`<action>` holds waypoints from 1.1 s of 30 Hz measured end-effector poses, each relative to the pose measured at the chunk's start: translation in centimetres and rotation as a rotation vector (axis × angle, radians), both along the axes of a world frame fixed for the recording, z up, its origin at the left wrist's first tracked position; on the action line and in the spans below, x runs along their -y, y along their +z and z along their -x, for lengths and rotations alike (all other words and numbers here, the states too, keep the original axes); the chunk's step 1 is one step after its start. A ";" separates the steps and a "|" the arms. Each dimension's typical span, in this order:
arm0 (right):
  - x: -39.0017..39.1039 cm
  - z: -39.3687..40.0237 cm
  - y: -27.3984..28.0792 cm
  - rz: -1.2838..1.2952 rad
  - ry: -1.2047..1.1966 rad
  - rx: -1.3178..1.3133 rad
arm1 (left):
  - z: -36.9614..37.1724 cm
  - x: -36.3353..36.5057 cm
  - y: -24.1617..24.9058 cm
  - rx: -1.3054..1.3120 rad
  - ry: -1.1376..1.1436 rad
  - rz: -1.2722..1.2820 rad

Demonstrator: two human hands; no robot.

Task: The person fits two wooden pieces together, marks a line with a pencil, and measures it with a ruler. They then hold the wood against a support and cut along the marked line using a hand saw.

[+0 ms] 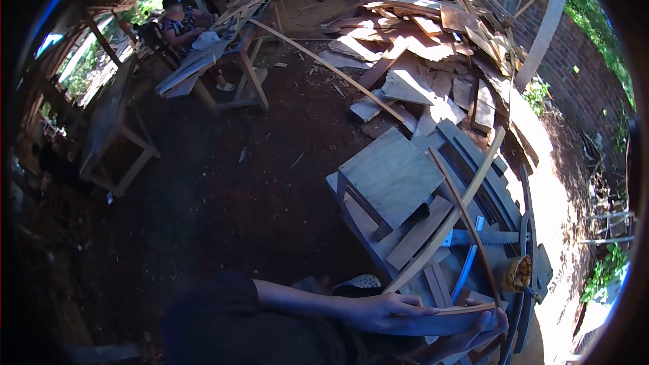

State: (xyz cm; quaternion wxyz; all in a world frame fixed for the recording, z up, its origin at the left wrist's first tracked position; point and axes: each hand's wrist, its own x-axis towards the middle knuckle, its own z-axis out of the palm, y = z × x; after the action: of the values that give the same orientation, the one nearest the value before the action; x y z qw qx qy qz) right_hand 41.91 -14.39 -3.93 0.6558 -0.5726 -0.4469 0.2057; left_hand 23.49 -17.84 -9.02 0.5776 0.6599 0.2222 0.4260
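My left hand (385, 313) is closed on the near end of a short wooden board (433, 323), fingers along its top edge. At the board's other end, my right hand (473, 335) grips it from below and the side. Both hands hold the board above a cluttered work surface. A handsaw (490, 237) lies just beyond, beside a thin blue curved strip (464, 272). Close to my right hand stands a round container (516, 274) with brownish contents. Long wooden strips (466, 206) cross over the pile.
A small square-topped stool (392, 176) sits on the boards ahead. Behind it rises a large heap of scrap planks (433, 47). A seated person (181, 27) is at a bench (196, 67) at the far left. Another wooden bench (111, 122) stands left, and a brick wall (574, 61) right.
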 end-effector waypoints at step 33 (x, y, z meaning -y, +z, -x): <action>2.7 -7.0 -4.1 0.156 0.120 -0.107 | -5.0 3.2 -1.7 -0.116 0.104 0.015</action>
State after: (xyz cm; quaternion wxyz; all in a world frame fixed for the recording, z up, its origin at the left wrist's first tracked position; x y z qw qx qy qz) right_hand 48.93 -17.06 -8.05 0.6187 -0.5824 -0.4274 0.3088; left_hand 28.53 -21.01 -10.69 0.5457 0.6668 0.2924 0.4148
